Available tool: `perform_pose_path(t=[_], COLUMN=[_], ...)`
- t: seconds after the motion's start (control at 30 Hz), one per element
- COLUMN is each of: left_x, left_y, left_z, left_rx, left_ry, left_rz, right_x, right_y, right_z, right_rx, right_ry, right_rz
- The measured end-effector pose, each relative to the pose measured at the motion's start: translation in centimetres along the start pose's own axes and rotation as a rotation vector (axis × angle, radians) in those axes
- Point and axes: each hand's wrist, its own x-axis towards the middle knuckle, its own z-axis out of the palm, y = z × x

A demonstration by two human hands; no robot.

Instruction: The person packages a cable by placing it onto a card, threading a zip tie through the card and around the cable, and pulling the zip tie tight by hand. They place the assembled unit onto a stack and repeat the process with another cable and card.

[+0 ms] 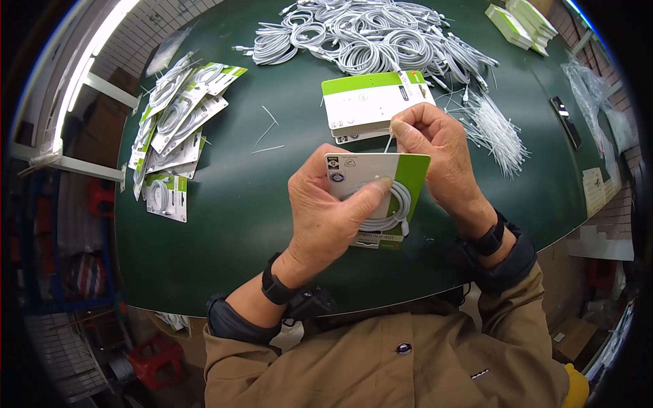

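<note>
Left hand (326, 221): backing card (371, 166) was gripped on the near side of the card stack (364, 107), coiled cable (405, 204) pinned under the thumb, apparently against slipping | Right hand (439, 146): cable tie (388, 144) was pinched at the fingertips, seemingly for control | Spare ties (500, 136) were heaped right of the card stack, presumably for reach.

Bright, cool light floods the smooth dark green bench (224, 238), and there's the long white tube light (109, 30) at upper left, burning out to pure white! Shadows are soft and faint. Mid-view, the white-and-green cardboard card (359, 170) reads crisp. Glints streak the crumpled clear plastic bag (586, 95) at right. Out wide, straight edges bow, the grey wire rack (61, 347) sits dim and soft, blue flare arcs along the rim, and the corners drop to black.
</note>
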Motion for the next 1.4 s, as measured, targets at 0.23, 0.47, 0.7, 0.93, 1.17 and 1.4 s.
perform_pose_path(t=[0.23, 0.47, 0.7, 0.93, 1.17, 1.4], left_x=[1.3, 1.4, 1.3, 1.2, 1.8, 2.1], left_y=[-1.1, -1.1, -1.4, -0.7, -0.5, -0.7], left_z=[-1.0, -1.6, -1.2, -0.3, -0.9, -1.9], left_rx=[-0.182, -0.007, 0.033, 0.017, 0.025, 0.067], left_ry=[0.133, 0.123, 0.107, 0.099, 0.146, 0.153], left_rz=[-0.035, 0.001, 0.073, 0.039, 0.061, 0.089], right_x=[-0.1, -1.7, -1.2, -0.6, -1.4, -1.7], right_y=[0.7, 0.2, 1.4, 1.2, 1.5, 1.7], right_z=[0.3, 1.8, 1.6, 0.8, 1.6, 3.3], right_rx=[0.132, -0.686, -0.618, -0.56, -0.364, -0.227], right_ry=[0.094, 0.014, 0.038, 0.003, -0.079, -0.075], right_rz=[-0.133, -0.685, -0.655, -0.736, -0.417, -0.239])
